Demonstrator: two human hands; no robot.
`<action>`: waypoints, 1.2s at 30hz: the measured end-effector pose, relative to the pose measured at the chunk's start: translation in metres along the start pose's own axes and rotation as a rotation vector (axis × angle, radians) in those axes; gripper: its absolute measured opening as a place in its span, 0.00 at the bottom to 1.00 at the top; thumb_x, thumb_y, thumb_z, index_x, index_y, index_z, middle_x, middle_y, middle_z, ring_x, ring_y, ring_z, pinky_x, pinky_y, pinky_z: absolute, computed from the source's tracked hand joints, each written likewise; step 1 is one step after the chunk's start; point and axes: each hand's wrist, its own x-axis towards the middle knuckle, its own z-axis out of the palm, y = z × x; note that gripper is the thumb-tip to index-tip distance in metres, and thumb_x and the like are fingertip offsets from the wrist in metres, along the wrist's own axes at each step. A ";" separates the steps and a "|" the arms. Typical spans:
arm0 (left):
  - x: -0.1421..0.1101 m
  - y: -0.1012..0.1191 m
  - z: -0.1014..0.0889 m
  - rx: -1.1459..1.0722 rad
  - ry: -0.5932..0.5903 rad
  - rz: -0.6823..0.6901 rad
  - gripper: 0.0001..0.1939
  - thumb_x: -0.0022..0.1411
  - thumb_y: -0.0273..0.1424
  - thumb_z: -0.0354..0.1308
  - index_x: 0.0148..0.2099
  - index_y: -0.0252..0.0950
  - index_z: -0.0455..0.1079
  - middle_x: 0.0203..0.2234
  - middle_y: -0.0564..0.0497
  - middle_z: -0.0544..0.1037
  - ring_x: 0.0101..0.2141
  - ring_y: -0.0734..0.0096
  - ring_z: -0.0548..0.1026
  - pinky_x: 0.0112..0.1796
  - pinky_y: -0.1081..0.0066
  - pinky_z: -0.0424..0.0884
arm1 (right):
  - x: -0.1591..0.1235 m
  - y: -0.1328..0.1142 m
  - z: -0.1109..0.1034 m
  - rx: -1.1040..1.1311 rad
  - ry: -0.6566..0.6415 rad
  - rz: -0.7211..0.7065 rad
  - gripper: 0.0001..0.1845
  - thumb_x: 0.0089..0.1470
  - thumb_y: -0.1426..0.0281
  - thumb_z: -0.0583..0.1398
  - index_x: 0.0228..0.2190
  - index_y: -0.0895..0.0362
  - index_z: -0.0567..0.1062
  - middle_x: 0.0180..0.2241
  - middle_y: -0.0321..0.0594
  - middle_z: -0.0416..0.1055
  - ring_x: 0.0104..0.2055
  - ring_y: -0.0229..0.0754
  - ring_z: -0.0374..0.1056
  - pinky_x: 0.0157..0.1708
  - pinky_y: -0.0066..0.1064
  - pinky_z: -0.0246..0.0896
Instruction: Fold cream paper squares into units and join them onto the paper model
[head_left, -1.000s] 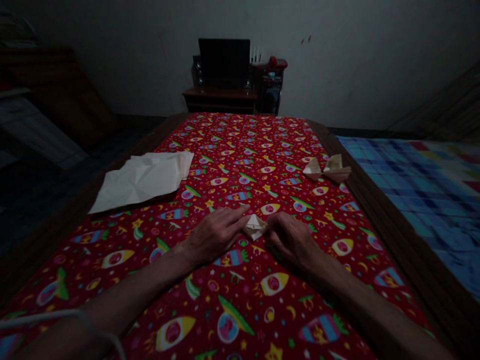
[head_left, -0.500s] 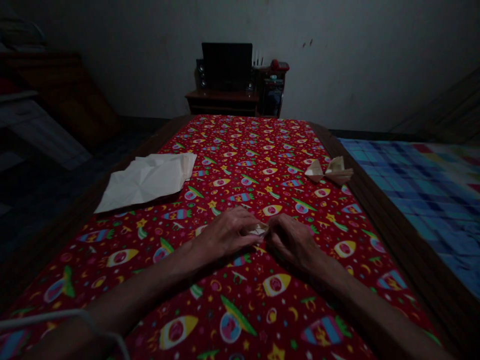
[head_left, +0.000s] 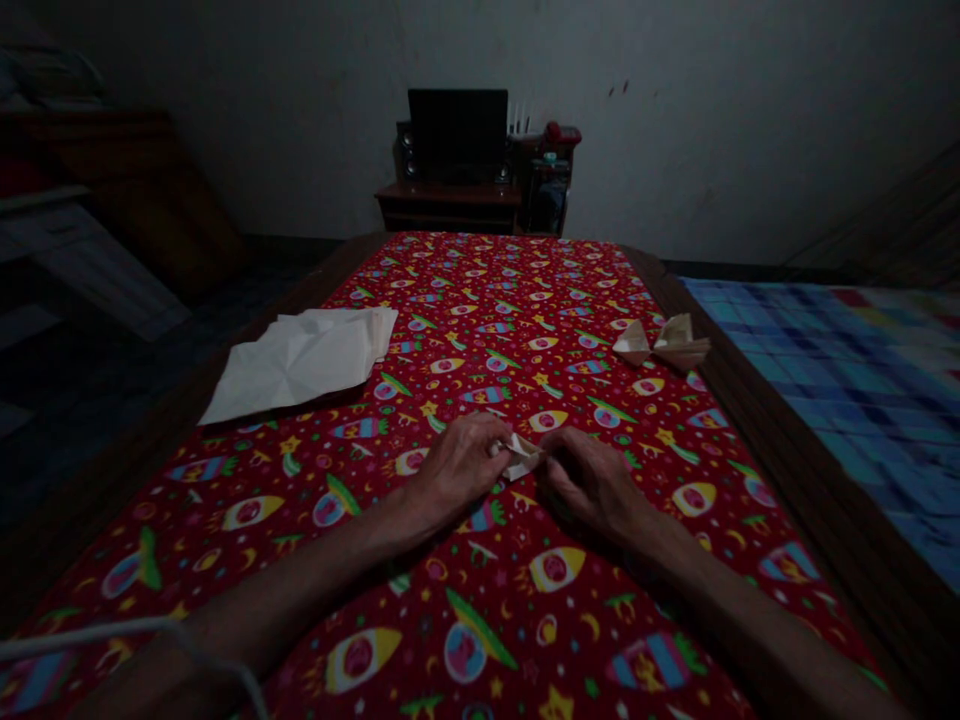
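Observation:
A small folded piece of paper (head_left: 523, 460), pale and creased, is between my two hands just above the red patterned cloth (head_left: 480, 580). My left hand (head_left: 466, 458) is closed with thumb and fingers pinching its left side. At the paper's right tip, the fingers of my right hand (head_left: 589, 478) are bent together in a pinch. Farther off to the right lie two folded paper pieces, a small one (head_left: 632, 343) and a layered one (head_left: 681, 343). On the left rests a stack of creased paper sheets (head_left: 300, 360).
A white cable (head_left: 112, 630) crosses my left forearm. Beyond the table's far end stands a desk (head_left: 450, 195) with a dark monitor (head_left: 458, 135) and speakers. A blue checked cloth (head_left: 825, 370) spreads to the right, and a wooden cabinet (head_left: 135, 190) is at the left.
The folded paper between my hands shows more of its white surface now, opened a little wider. My left fingers have shifted slightly on it. The view has moved slightly.

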 end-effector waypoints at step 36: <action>-0.015 0.005 -0.017 -0.074 0.056 0.091 0.06 0.59 0.22 0.52 0.37 0.34 0.69 0.32 0.50 0.76 0.35 0.72 0.74 0.38 0.74 0.70 | 0.075 -0.049 -0.003 -0.785 -0.624 -0.009 0.09 0.56 0.70 0.55 0.31 0.60 0.75 0.27 0.45 0.72 0.31 0.41 0.68 0.31 0.28 0.56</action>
